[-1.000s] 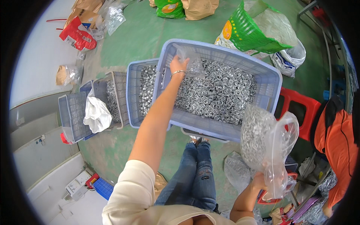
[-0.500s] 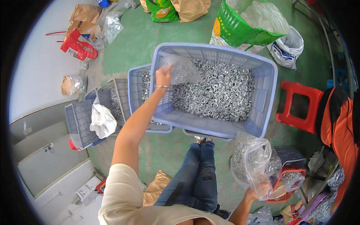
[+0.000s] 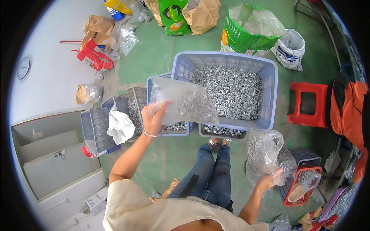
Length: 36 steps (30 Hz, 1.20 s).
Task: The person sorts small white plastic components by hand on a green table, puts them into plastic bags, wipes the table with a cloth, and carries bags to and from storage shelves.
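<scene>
My left hand (image 3: pixel 153 117) is closed on the edge of a clear plastic bag (image 3: pixel 163 89), which hangs tilted with small metal rings in its lower right part. This bag overlaps the near left corner of a large blue plastic crate (image 3: pixel 174 66). Inside the crate lies a broad heap of silvery metal rings (image 3: pixel 235 92). To the right, my right hand (image 3: pixel 273 177) grips another clear bag (image 3: pixel 269 144), bulging with metal pieces. Plastic folds partly hide the fingers of that hand.
Below the big crate stand another blue crate (image 3: pixel 187 130) and a dark tray (image 3: pixel 222 134) of metal parts. A red stool (image 3: pixel 308 121) is on the right. Grey crates (image 3: pixel 92 127) with a white bag (image 3: pixel 120 127) are on the left; a green sack (image 3: pixel 231 29) stands behind.
My left hand has drawn back from inside the big crate toward me, bringing its bag up over the crate's near left corner. My right hand still holds its bag. The head view has shifted.
</scene>
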Motion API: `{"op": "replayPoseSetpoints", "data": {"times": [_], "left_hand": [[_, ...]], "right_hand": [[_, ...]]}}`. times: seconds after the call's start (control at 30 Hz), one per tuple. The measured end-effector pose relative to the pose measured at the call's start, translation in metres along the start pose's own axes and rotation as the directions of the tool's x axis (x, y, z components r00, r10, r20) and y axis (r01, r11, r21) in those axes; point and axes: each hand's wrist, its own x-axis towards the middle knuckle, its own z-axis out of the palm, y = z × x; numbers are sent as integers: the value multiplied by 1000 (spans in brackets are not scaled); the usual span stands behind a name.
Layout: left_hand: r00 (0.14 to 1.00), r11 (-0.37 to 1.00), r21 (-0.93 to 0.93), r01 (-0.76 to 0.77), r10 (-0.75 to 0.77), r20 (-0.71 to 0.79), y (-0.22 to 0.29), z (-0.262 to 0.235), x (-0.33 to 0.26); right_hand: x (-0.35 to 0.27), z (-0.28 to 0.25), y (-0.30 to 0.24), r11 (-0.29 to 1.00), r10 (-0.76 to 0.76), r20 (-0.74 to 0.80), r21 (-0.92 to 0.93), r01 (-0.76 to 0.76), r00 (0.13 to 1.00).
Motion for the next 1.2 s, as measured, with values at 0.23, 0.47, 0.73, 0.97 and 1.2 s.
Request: {"op": "replayPoseSetpoints", "data": {"times": [0.23, 0.47, 0.73, 0.97, 1.2], "left_hand": [[969, 999, 12, -40, 35, 246, 32, -54, -78], [901, 995, 64, -76, 41, 432, -20, -63, -137], [860, 913, 308, -266, 81, 503, -136, -34, -215], [845, 835, 289, -469, 328, 423, -202, 18, -293], [970, 805, 577, -140, -7, 244, -167, 98, -380]], "right_hand": [[-43, -66, 0, 992, 3, -157, 126, 17, 988], [-109, -155, -12, 946, 177, -383, 319, -49, 907], [-220, -272, 31, 941, 296, -699, 331, -73, 651], [-332, -391, 135, 932, 360, -824, 297, -208, 438], [-401, -500, 222, 898, 371, -840, 216, -382, 395]]}}
